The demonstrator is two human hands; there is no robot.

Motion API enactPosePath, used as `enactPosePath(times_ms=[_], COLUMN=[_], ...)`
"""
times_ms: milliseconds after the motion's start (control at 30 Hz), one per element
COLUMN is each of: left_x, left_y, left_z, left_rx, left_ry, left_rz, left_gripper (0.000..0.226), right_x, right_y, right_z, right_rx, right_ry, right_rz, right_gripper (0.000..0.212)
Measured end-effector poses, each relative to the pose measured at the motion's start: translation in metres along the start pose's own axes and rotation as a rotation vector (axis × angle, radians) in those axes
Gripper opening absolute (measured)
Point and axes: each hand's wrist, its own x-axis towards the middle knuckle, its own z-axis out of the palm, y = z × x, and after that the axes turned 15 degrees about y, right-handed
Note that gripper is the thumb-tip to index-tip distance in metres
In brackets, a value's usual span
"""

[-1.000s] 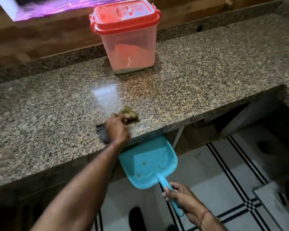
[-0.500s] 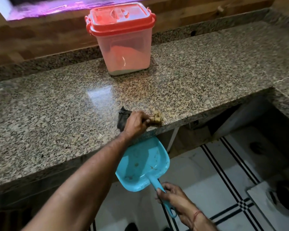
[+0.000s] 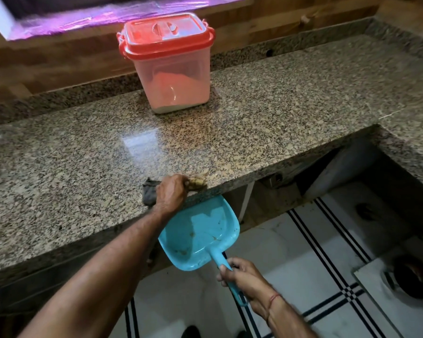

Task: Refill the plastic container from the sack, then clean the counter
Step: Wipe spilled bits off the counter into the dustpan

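A clear plastic container (image 3: 175, 79) with a red lid stands shut at the back of the speckled granite counter (image 3: 266, 118); it is partly filled with pale powder. My left hand (image 3: 172, 191) presses a dark cloth (image 3: 149, 193) at the counter's front edge, pushing a small clump of brownish debris (image 3: 197, 183) to the lip. My right hand (image 3: 242, 274) grips the handle of a turquoise dustpan (image 3: 200, 235), held just under the edge below the cloth. A few crumbs lie in the pan. No sack is in view.
A wooden wall panel and a window ledge run behind the counter. The counter turns a corner at the right (image 3: 413, 142). Below is an open space under the slab and a white tiled floor with black stripes (image 3: 315, 252). A dark round object (image 3: 412, 276) lies at the floor's right.
My left hand has swept the cloth and debris rightward and toward the front edge. The dustpan stayed under the edge, following the hand.
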Motion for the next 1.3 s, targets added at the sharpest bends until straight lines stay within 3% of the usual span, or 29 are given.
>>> enactPosePath(times_ms=[200,300,467,533,600,633,700,933,1133,1233,1300], left_x=[-0.015,-0.029,-0.050,-0.045,-0.029,-0.019,-0.003,-0.027,-0.030,-0.020,-0.014], left_y=[-0.018,-0.006,-0.015,-0.022,-0.034,-0.044,-0.065,-0.076,-0.008,-0.001,-0.009], left_z=[-0.005,-0.004,-0.011,-0.025,-0.050,-0.062,-0.080,-0.040,-0.004,0.000,-0.001], left_rx=[-0.028,-0.025,0.016,-0.162,-0.349,-0.378,-0.302,0.048,-0.004,-0.040,-0.030], left_ry=[0.096,0.136,0.150,0.230,0.329,0.392,0.479,0.314,0.247,0.197,0.134], left_rz=[-0.175,-0.092,0.055,-0.122,-0.437,-0.552,-0.611,-0.425,-0.244,-0.188,-0.061], left_gripper=[0.015,0.013,0.014,0.023,0.027,0.027,0.029,0.030,0.024,0.025,0.021], right_x=[-0.005,-0.004,-0.007,-0.008,-0.010,-0.009,-0.008,-0.005,-0.003,-0.004,-0.004], right_y=[-0.001,-0.004,-0.013,-0.017,-0.021,-0.022,-0.023,-0.016,-0.012,-0.013,-0.014], right_z=[0.005,0.017,0.037,0.040,0.040,0.039,0.036,0.040,0.051,0.051,0.044], right_rx=[0.028,0.033,-0.005,0.000,-0.008,-0.017,-0.025,-0.052,-0.078,-0.061,-0.058], right_ry=[-0.013,-0.013,0.035,0.032,0.023,0.019,0.011,-0.012,0.017,0.023,0.028], right_rz=[0.031,0.053,0.084,0.085,0.074,0.068,0.061,0.083,0.094,0.090,0.065], right_gripper=[0.017,0.010,0.019,0.018,0.019,0.022,0.026,0.024,0.021,0.019,0.009])
